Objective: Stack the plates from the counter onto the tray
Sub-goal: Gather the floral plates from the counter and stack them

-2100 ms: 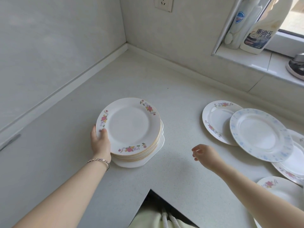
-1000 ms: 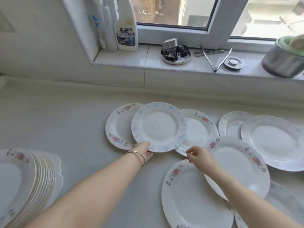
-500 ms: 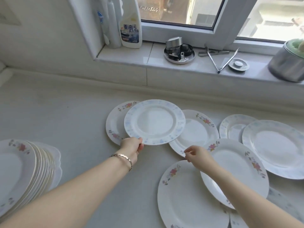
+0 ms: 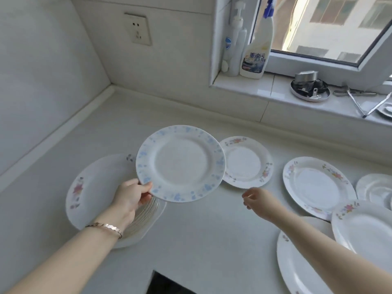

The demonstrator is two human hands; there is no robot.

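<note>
My left hand (image 4: 131, 197) pinches the near-left rim of a blue-patterned plate (image 4: 180, 163) and holds it in the air, partly over the stack of pink-flowered plates (image 4: 95, 187). That stack sits on a white tray (image 4: 148, 228), whose edge shows at its lower right. My right hand (image 4: 257, 200) hovers above the counter with loosely curled fingers and holds nothing. More flowered plates lie on the counter: a small plate (image 4: 247, 162) behind the lifted one, a larger plate (image 4: 318, 185) to the right, and several overlapping at the right edge.
A window sill at the back right carries a spray bottle (image 4: 256, 45), a pump bottle (image 4: 234, 43), a metal dish (image 4: 309, 90) and tongs (image 4: 360, 102). A wall socket (image 4: 137, 29) sits above the corner. A dark gap (image 4: 167, 285) opens in the counter's near edge.
My left hand has lifted the blue plate off the other plates and carried it left, over the stack. My right hand has let go of the flowered plate's rim. The view has swung left.
</note>
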